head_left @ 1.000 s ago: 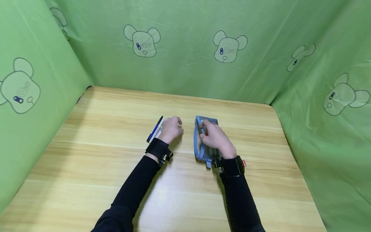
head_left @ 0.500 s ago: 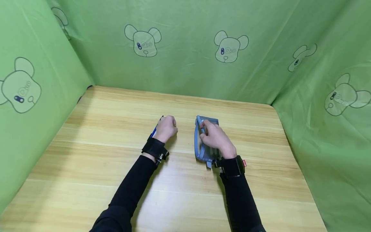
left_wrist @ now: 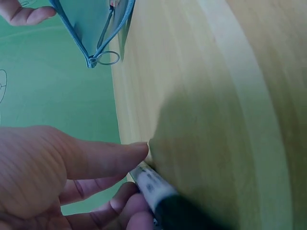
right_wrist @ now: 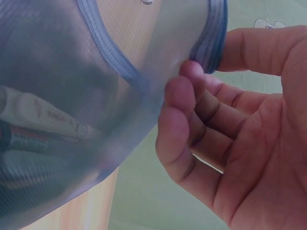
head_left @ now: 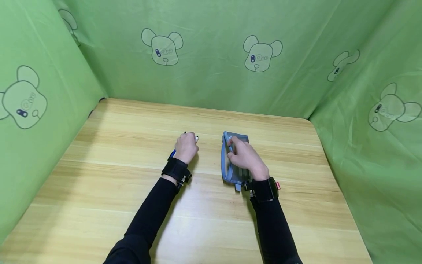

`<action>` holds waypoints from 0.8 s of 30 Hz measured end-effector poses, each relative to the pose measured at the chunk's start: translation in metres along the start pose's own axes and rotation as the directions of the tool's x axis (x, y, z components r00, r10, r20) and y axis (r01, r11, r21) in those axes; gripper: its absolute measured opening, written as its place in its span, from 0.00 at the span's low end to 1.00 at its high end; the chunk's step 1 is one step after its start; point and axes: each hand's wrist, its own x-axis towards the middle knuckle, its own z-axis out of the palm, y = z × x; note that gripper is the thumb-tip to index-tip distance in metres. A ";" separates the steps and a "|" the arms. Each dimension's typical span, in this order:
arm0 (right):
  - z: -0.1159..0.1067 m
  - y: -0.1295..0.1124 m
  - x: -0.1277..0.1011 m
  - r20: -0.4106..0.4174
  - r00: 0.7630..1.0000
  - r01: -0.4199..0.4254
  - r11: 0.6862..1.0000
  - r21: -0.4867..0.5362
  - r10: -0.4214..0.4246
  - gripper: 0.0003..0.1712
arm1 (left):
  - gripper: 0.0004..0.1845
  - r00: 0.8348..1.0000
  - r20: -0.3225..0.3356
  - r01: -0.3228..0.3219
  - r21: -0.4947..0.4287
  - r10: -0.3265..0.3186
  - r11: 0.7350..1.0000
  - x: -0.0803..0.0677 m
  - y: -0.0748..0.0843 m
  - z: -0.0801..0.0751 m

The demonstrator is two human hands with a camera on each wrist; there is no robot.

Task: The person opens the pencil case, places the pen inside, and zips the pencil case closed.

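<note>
My left hand (head_left: 187,146) is curled over the pens (head_left: 173,153) on the wooden table (head_left: 132,190); a white tip (head_left: 196,138) pokes out past the knuckles. In the left wrist view the thumb and fingers (left_wrist: 96,155) close round a pen (left_wrist: 156,188) lying on the wood. To the right lies a blue mesh pouch (head_left: 225,165), and my right hand (head_left: 243,156) grips its opened edge. In the right wrist view the fingers (right_wrist: 184,120) curl over the pouch's blue rim (right_wrist: 213,38), and pens (right_wrist: 43,115) show through the mesh (right_wrist: 62,62).
Green cloth walls with bear prints (head_left: 211,66) enclose the table on the left, back and right. The pouch's zipper ring (left_wrist: 108,58) hangs at its end in the left wrist view. Bare wood lies in front of both hands.
My left hand has slid left onto the pens, which lay uncovered beside it a second ago, and closed round them. The right hand and the pouch have stayed put.
</note>
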 end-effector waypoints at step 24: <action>0.001 0.001 0.000 0.003 1.000 0.004 1.000 0.012 -0.004 0.19 | 0.07 0.991 0.057 -0.124 0.077 0.120 0.989 0.000 0.008 0.009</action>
